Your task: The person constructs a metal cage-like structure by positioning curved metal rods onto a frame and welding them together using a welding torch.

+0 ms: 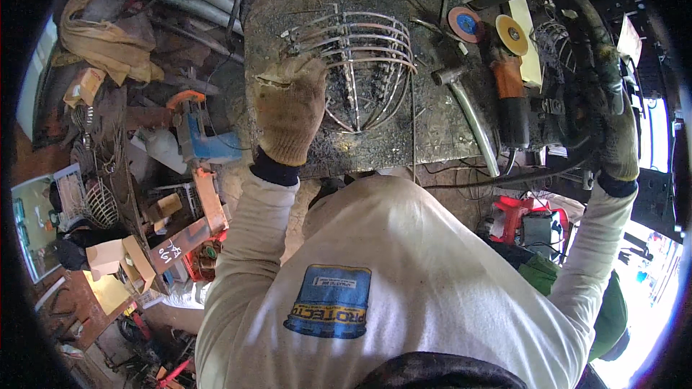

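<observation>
On the far left a brown cloth (108,39) lies heaped, with a small carton (85,86) just nearer. Right of these sits a blue tool (209,142) with an orange part, beside the desk (443,133).

The left grip (292,112), in a worn brown glove, is over the left part of the desk, its fingers bent against the left edge of the wire cage (351,75). The fingertips are partly hidden, so one cannot tell whether they close on a wire or only press there. The cage lies on the far half of the desk, its curved bands on the far side and its ribs drawing together on the near side.

Right of the cage rests a hammer (472,122), its head far and its pale handle slanting near. Farther back is a red and blue disc (465,24); then comes a grinder (510,104) with a yellow disc (512,34) at its far end.

At the far right, the gloved right grip (620,145) is beside a thick dark hose (591,36), well apart from the cage; how tightly its fingers are bent, and on what, cannot be told.

The step in hand seems to be steadying or placing the cage; a next move on it would likely call for a firm left hold and clear room for the right.
</observation>
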### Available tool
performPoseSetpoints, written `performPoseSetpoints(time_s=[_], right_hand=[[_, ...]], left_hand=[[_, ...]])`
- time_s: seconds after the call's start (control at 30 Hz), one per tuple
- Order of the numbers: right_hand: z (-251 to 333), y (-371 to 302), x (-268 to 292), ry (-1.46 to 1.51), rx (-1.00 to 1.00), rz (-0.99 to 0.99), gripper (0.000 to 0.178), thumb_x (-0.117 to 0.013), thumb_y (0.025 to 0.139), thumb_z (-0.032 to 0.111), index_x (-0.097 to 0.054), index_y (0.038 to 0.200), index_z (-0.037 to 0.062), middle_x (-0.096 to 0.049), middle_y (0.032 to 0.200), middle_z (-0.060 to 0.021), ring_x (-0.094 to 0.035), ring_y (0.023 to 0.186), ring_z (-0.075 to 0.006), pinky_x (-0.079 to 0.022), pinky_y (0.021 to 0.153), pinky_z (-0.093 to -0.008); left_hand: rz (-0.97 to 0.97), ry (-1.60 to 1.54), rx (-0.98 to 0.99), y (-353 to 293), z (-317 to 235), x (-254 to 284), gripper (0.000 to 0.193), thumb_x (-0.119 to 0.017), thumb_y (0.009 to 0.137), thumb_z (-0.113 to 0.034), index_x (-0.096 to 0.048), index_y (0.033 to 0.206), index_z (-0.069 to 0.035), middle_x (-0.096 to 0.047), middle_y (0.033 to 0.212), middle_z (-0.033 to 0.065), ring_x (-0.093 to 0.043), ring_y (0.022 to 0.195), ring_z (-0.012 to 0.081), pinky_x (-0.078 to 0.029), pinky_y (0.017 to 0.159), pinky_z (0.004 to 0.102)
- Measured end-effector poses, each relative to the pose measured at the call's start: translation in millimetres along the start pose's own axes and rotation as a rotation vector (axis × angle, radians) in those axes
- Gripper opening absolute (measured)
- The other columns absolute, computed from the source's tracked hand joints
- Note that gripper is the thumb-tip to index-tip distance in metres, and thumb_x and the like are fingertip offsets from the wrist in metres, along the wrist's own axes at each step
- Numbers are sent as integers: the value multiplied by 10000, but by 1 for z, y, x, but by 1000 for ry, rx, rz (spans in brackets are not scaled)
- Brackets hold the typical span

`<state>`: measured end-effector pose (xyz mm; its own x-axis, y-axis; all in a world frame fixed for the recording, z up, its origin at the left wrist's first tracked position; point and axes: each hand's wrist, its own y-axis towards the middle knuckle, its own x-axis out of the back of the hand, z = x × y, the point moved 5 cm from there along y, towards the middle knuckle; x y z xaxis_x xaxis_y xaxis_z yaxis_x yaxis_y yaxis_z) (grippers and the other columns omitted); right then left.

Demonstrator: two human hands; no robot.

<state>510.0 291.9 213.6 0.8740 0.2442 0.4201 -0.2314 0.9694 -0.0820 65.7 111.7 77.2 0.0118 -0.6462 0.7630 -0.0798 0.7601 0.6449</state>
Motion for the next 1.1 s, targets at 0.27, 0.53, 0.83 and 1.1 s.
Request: performPoseSetpoints(time_s=[0.27,0.53,0.83,1.1], right_hand=[[27,32,-82,-292,218,194,385,-666,942,128,-623,1315,42,-709,1023,-41,-656,824,-99,-535,693,-252],[38,34,-135,-280,37,288,428,-658,943,152,-621,1357,52,-720,975,-16,-642,773,-59,-514,650,-227],[30,36,-152,-145,8,328,452,-708,946,172,-615,1365,27,-740,1007,-21,-657,791,-58,-516,664,-213],[30,34,-159,-156,-66,342,467,-689,961,194,-602,1400,61,-721,978,0,-631,680,-62,-503,596,-228]], left_hand=[[-44,-80,12,-21,14,-23,142,-673,958,-230,-749,1008,-122,-751,970,46,-710,858,279,-558,805,403],[60,-134,53,-1,6,-3,127,-734,884,-186,-765,1002,-150,-745,1006,61,-703,932,281,-560,826,421],[-32,-157,10,0,4,1,189,-767,826,-129,-758,1015,-140,-736,955,83,-704,849,308,-569,732,419],[-27,-185,4,3,5,5,265,-782,811,-92,-737,1067,-143,-727,944,83,-699,839,309,-566,720,425]])
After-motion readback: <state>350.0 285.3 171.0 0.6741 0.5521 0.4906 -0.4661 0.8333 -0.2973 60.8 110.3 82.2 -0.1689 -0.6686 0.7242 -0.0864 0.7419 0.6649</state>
